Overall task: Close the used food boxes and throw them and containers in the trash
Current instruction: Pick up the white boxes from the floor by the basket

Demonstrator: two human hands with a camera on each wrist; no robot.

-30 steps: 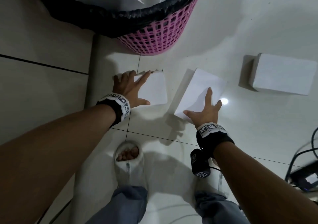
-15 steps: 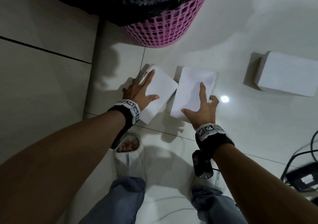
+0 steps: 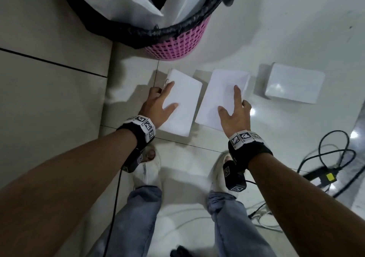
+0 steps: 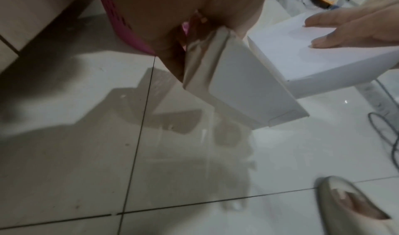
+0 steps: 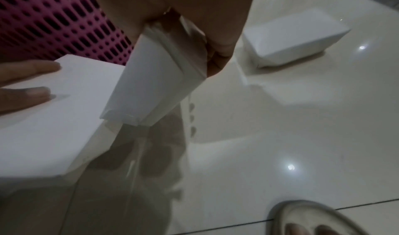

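Just in front of the pink trash basket, the left hand and right hand each pinch a closed white food box clear of the floor, thumb on the lid and fingers curled under the edge, likely to carry both into the basket together.

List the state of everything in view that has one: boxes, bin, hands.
White box under the left hand: closed, lifted off the floor, tilted.
White box under the right hand: closed, lifted, tilted.
Third white box on the right: closed, flat on the floor, untouched.
Pink lattice bin with black liner: upright, open, already holding white packaging.
Left hand: grips its box by the edge.
Right hand: grips its box by the edge.
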